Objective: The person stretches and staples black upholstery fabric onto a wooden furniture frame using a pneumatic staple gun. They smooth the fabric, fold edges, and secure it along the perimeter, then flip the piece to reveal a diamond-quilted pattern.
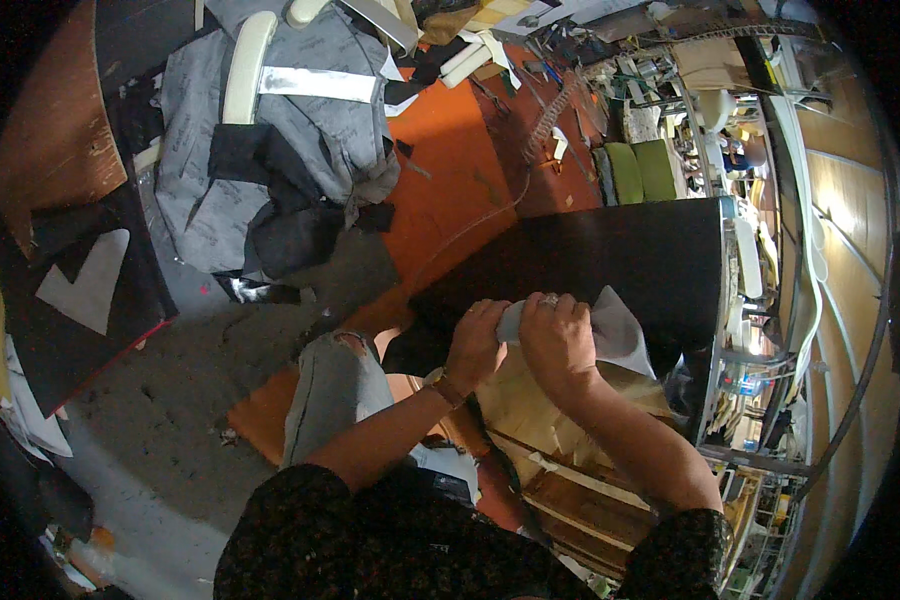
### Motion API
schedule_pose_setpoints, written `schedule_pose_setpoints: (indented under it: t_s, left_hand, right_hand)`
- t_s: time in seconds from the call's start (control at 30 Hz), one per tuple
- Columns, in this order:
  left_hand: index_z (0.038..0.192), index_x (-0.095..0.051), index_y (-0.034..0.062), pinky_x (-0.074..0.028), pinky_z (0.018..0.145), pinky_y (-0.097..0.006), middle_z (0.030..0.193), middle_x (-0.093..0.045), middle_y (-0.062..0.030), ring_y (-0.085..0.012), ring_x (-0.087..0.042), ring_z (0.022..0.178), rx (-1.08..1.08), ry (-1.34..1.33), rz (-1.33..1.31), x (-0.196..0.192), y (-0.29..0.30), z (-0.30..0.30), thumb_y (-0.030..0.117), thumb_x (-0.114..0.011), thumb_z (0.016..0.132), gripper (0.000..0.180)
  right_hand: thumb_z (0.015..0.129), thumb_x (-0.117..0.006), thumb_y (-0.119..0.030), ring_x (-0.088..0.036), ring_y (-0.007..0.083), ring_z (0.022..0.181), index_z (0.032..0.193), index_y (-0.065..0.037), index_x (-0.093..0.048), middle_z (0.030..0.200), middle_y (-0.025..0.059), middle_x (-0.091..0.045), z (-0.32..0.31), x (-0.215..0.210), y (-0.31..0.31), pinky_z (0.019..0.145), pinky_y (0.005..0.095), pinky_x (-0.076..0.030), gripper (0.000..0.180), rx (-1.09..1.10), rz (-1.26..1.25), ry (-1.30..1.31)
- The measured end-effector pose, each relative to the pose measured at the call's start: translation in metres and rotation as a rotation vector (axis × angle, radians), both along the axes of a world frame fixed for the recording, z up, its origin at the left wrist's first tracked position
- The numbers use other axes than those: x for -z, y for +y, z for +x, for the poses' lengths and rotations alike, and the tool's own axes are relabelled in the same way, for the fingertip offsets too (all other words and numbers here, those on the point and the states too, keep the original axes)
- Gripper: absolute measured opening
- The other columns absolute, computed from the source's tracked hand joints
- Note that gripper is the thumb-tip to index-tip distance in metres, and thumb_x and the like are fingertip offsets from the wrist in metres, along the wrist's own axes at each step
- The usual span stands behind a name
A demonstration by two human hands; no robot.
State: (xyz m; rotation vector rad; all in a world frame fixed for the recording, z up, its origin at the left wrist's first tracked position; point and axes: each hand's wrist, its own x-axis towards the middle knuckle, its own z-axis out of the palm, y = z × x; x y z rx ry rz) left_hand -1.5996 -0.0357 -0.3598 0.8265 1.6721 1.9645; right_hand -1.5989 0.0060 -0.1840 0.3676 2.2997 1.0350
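grey sheet (622,335), one, bent: i log left hand (478,343) and right hand (560,343) both curled closed on it. long axis runs left to right; its flared end lies just right of the right hand, the nearer, beside the black panel (610,250).

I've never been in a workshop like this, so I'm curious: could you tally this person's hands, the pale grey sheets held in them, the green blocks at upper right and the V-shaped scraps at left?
Hands (left hand, right hand): 2
Pale grey sheet, held: 1
Green blocks: 2
V-shaped scrap: 1
Total: 6
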Motion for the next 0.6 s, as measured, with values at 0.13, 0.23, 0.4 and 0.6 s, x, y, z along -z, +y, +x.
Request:
schedule_pose_setpoints:
  t_s: [0.13, 0.23, 0.4, 0.6]
  left_hand:
    - [0.119, -0.064, 0.0025, -0.054, 0.091, -0.047, 0.109, -0.071, -0.0213, -0.0445, -0.067, 0.104, 0.098, -0.043, 0.133, 0.012, 0.024, -0.022, -0.005, -0.068, 0.080, 0.040]
    - [0.116, -0.062, 0.0023, -0.054, 0.090, -0.050, 0.108, -0.071, -0.0238, -0.0478, -0.066, 0.105, 0.384, -0.166, 0.163, 0.024, 0.045, -0.037, -0.003, -0.070, 0.078, 0.039]
    - [0.125, -0.058, 0.0042, -0.052, 0.093, -0.044, 0.121, -0.070, -0.0221, -0.0436, -0.067, 0.116, 0.761, -0.290, 0.180, 0.035, 0.053, -0.062, 0.016, -0.082, 0.088, 0.046]
    - [0.125, -0.059, 0.0062, -0.055, 0.095, -0.045, 0.122, -0.070, -0.0190, -0.0368, -0.069, 0.115, 0.753, -0.007, 0.096, 0.022, 0.044, -0.072, 0.020, -0.087, 0.084, 0.052]
  right_hand:
    - [0.091, -0.066, -0.015, -0.072, 0.0286, 0.089, 0.094, -0.011, -0.069, 0.092, 0.0096, -0.076, -0.011, 0.002, 0.022, 0.077, 0.0412, -0.055, 0.006, 0.002, -0.009, 0.106]
    - [0.090, -0.068, -0.016, -0.074, 0.0315, 0.092, 0.096, -0.010, -0.071, 0.098, 0.0128, -0.077, -0.023, 0.003, 0.037, 0.079, 0.0431, -0.058, 0.009, 0.249, -0.076, 0.127]
    - [0.084, -0.075, -0.023, -0.076, 0.0337, 0.102, 0.103, -0.007, -0.073, 0.105, 0.0169, -0.077, -0.032, -0.004, 0.043, 0.087, 0.0452, -0.060, 0.025, 0.469, -0.221, 0.075]
    - [0.082, -0.079, -0.026, -0.076, 0.0335, 0.103, 0.108, -0.008, -0.074, 0.107, 0.0158, -0.078, -0.042, -0.010, 0.045, 0.088, 0.0447, -0.060, 0.031, 0.489, -0.233, -0.033]
